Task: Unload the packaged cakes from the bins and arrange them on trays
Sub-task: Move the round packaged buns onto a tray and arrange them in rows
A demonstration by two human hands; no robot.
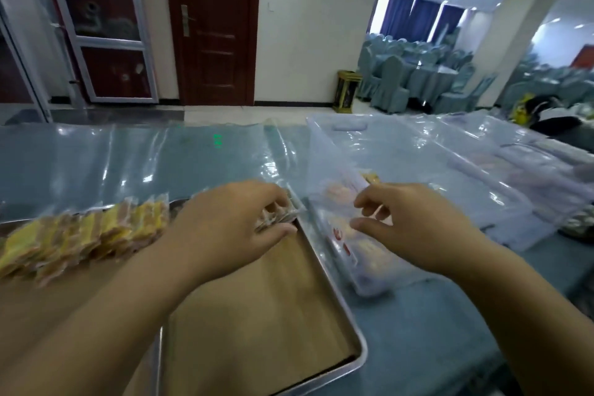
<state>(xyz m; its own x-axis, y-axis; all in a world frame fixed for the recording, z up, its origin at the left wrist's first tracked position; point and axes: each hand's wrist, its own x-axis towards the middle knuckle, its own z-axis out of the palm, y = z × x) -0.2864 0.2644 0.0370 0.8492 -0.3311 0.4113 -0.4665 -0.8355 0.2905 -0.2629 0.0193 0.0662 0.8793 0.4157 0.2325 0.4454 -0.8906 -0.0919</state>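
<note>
A metal tray (334, 305) lined with brown paper lies in front of me. A row of yellow packaged cakes (83, 238) stands along its far side. My left hand (231, 222) grips a packaged cake (276, 219) at the tray's far right corner, at the end of the row. My right hand (414, 228) hovers over the near end of a clear plastic bin (360, 167), fingers loosely curled and holding nothing. More packaged cakes (366, 247) show dimly through the bin's wall.
The table (427, 331) has a blue cloth under clear plastic film. More clear bins (501, 164) stand to the right. Beyond the table are a brown door (215, 26), a small gold stand (346, 90) and covered banquet chairs (392, 83).
</note>
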